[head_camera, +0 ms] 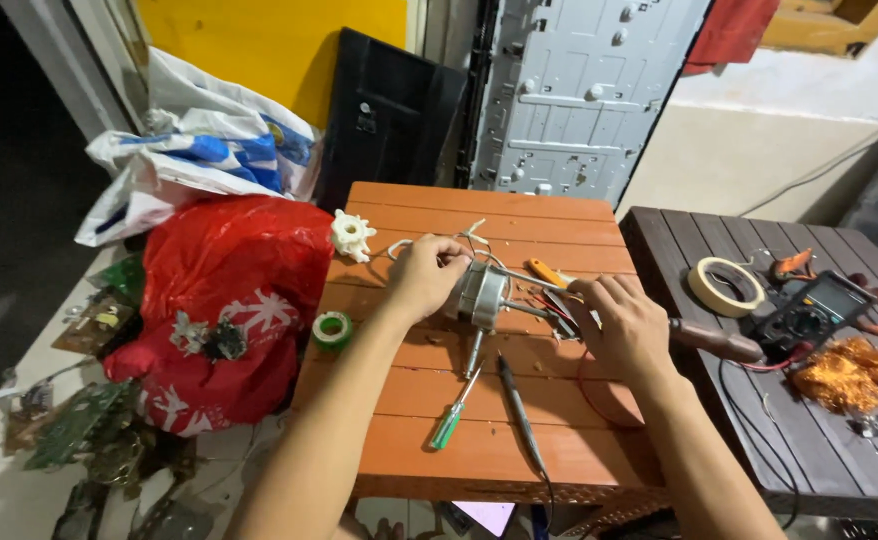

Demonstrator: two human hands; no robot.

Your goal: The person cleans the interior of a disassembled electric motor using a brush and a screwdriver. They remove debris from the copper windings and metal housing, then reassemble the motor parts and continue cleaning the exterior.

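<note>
A full red bag (224,300) sits left of the orange surface (479,440); I cannot see inside. The left hand (424,275) wraps its fingers around a small silver motor (481,296) mid-surface. The right hand (627,325) pinches a brown-handled tool (714,340).

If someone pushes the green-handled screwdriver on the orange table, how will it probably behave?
The green-handled screwdriver looks slim and rigid, so it should stay stiff and feel light. Its rounded handle lies flat on the orange table, so a sideways push would likely roll it. It lies untouched; both hands are busy elsewhere.
</note>
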